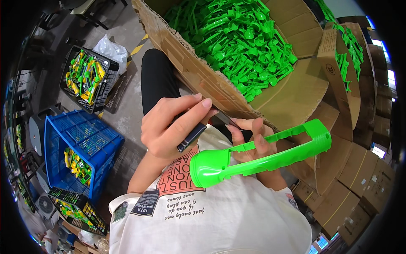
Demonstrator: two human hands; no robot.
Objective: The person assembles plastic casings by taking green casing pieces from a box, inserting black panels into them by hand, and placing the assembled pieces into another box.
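My left hand (175, 127) is closed around the dark handle of a small knife (193, 137), its fingertips pinched together over it. A flat grey strip like a blade points from those fingers toward my right hand (256, 137). In that hand is a bright green plastic flashlight housing (258, 163), its wide round head to the left and its slotted handle to the right. The fingers reach up through the handle's long opening, and a fingertip is beside the grey strip. My palm is hidden behind the housing.
Ahead stands a big cardboard box (296, 84) heaped with green plastic parts (241, 42). On the left are a black crate (112, 66) and a blue crate (103, 146) with yellow and green pieces, plus another black crate (101, 220). Stacked cartons (338, 203) line the right.
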